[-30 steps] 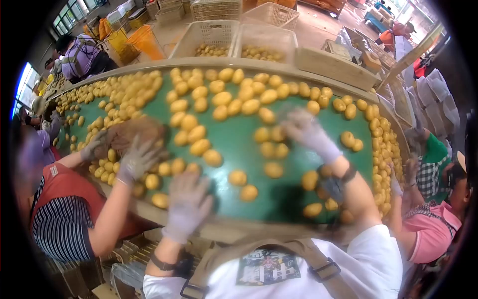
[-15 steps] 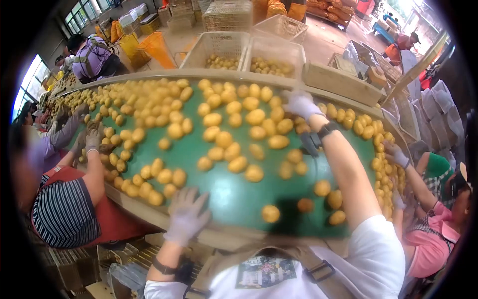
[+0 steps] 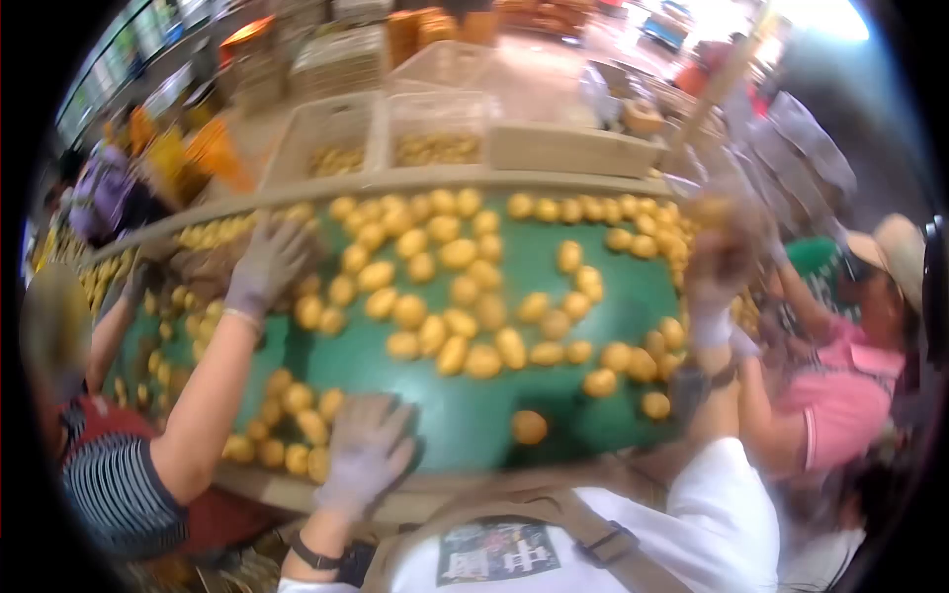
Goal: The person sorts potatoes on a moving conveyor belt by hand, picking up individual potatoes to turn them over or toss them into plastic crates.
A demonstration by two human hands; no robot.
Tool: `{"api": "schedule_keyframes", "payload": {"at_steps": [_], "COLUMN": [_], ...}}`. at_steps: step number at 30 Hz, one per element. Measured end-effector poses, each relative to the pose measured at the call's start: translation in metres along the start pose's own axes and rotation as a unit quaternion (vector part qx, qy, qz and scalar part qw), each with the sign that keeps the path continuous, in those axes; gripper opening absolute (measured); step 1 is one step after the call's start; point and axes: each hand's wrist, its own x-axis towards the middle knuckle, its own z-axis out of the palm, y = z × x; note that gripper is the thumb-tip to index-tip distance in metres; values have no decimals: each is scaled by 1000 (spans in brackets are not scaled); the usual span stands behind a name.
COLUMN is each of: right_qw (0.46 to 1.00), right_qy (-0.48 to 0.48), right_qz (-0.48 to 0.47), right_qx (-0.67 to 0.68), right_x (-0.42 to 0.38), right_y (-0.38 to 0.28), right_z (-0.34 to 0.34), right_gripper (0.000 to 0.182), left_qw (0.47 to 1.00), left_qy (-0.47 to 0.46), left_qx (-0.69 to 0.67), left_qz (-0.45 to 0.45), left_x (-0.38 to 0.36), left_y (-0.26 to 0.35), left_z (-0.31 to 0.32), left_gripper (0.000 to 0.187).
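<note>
Yellow potatoes (image 3: 457,254) lie loosely spread on a green conveyor belt (image 3: 435,395). My left hand (image 3: 366,450), in a pale glove, rests on the belt's near edge, palm down with fingers apart and nothing in it. Several potatoes (image 3: 311,425) lie just left of it. Raised over the right side of the belt is my gloved right hand (image 3: 714,282), smeared by motion. A yellow-brown blur shows at its fingers; whether it is a held potato cannot be made out. A single potato (image 3: 529,427) sits near the front edge.
At left, a co-worker's gloved hand (image 3: 269,262) reaches over the belt. Another person in a pink shirt (image 3: 860,385) stands close at right. Beyond the far rail are crates (image 3: 435,111) with potatoes and a long beige box (image 3: 573,150). A slanted pole (image 3: 717,89) rises at back right.
My right hand has swung from the far middle of the belt to the right side. My left hand stays at the near edge. The view has shifted, and the left co-worker's arm reaches farther across.
</note>
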Motion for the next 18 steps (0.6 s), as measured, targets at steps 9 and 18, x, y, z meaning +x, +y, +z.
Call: {"api": "schedule_keyframes", "payload": {"at_steps": [9, 18], "right_qw": [962, 872], "right_qy": [-198, -466], "right_qz": [108, 110], "right_qx": [-156, 102], "right_x": [-44, -30], "right_y": [126, -70], "right_z": [25, 173], "right_gripper": [63, 33], "left_qw": [1000, 975], "left_qy": [-9, -22], "left_qx": [1, 179], "left_qz": [24, -130], "left_x": [-5, -47], "left_y": [-8, -65], "left_z": [12, -11], "left_gripper": [52, 37]}}
